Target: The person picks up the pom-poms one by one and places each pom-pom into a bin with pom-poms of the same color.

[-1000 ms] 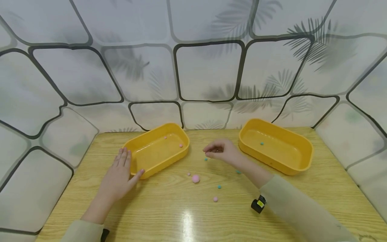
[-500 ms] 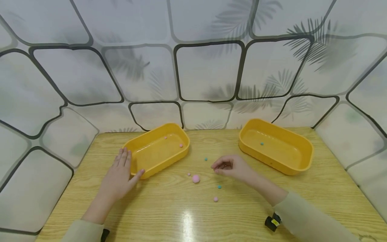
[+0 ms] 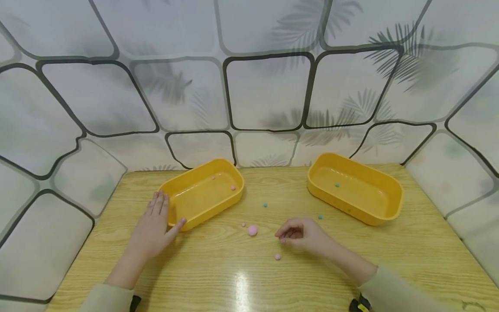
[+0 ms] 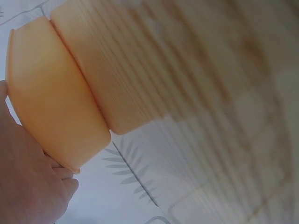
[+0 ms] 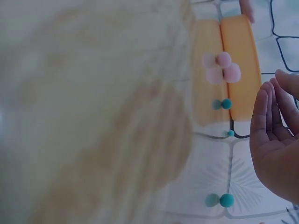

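teal pompom (image 3: 283, 240) on table (image 3: 218, 277) just under curled right-hand fingers (image 3: 286, 230), grip unclear | right hand (image 3: 306, 236) nearer | left hand (image 3: 153, 229) flat against left tray (image 3: 202, 193) at 9 o'clock
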Demonstrator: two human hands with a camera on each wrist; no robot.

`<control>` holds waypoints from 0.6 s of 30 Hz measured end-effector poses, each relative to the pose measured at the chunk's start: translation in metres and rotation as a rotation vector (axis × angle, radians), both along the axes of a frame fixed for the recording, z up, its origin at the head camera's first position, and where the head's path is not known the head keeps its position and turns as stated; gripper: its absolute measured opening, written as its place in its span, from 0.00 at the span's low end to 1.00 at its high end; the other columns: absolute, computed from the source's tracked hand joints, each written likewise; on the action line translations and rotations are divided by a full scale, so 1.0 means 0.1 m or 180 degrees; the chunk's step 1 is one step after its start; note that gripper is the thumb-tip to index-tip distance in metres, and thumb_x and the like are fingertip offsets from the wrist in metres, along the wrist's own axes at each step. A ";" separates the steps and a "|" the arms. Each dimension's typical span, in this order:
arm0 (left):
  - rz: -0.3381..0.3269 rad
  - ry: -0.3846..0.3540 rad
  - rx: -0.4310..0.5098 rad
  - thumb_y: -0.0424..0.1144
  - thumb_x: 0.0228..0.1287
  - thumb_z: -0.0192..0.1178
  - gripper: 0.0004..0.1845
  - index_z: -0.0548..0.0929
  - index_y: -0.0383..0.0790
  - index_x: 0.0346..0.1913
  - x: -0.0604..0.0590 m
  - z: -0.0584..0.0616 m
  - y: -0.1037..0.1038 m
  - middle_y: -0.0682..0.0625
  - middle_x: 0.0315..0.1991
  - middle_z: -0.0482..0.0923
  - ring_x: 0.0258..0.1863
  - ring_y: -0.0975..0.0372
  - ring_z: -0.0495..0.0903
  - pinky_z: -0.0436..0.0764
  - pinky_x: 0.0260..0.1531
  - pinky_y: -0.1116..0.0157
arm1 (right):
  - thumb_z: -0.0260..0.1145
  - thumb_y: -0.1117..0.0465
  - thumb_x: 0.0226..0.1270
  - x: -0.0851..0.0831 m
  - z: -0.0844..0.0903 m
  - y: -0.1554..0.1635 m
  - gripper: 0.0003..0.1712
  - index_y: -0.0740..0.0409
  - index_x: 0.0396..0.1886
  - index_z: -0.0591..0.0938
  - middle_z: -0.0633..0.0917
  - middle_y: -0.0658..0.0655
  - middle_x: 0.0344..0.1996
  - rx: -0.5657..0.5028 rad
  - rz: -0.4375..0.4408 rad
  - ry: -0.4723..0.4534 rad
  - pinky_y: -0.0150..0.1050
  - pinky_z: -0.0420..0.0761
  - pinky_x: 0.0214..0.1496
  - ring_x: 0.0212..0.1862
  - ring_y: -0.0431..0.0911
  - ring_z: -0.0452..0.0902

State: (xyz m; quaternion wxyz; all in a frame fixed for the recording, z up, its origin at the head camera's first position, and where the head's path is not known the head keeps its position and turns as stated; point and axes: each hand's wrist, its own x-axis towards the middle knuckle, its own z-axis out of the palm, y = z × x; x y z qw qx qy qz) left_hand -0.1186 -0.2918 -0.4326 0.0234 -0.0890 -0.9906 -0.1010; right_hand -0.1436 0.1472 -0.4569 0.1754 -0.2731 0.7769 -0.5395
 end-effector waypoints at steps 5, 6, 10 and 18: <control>0.0006 -0.0048 0.0011 0.64 0.82 0.47 0.52 0.50 0.17 0.81 0.00 0.01 0.00 0.22 0.83 0.43 0.84 0.31 0.45 0.52 0.83 0.36 | 0.74 0.69 0.69 0.08 -0.04 0.01 0.09 0.68 0.46 0.89 0.90 0.68 0.42 -0.0011 -0.0011 -0.0039 0.28 0.88 0.44 0.41 0.31 0.84; 0.0006 -0.0050 0.0011 0.64 0.82 0.47 0.52 0.50 0.17 0.81 0.00 0.01 0.00 0.22 0.83 0.43 0.84 0.31 0.45 0.52 0.83 0.36 | 0.74 0.69 0.69 0.10 -0.05 0.02 0.09 0.68 0.46 0.89 0.90 0.67 0.42 -0.0008 -0.0019 -0.0048 0.27 0.88 0.45 0.41 0.31 0.84; 0.0004 -0.0046 0.0009 0.64 0.82 0.47 0.52 0.50 0.17 0.81 0.00 0.01 0.00 0.22 0.83 0.43 0.84 0.31 0.45 0.52 0.83 0.36 | 0.74 0.68 0.69 0.15 -0.10 0.03 0.09 0.66 0.46 0.90 0.90 0.64 0.41 0.0012 -0.0071 -0.0086 0.27 0.88 0.45 0.41 0.31 0.83; 0.0010 -0.0031 -0.0005 0.64 0.82 0.48 0.52 0.50 0.16 0.81 0.00 0.00 0.01 0.22 0.83 0.44 0.84 0.31 0.45 0.53 0.83 0.36 | 0.76 0.66 0.66 0.26 -0.24 0.01 0.09 0.65 0.44 0.90 0.90 0.64 0.39 -0.0072 -0.0226 -0.0011 0.28 0.87 0.41 0.38 0.30 0.83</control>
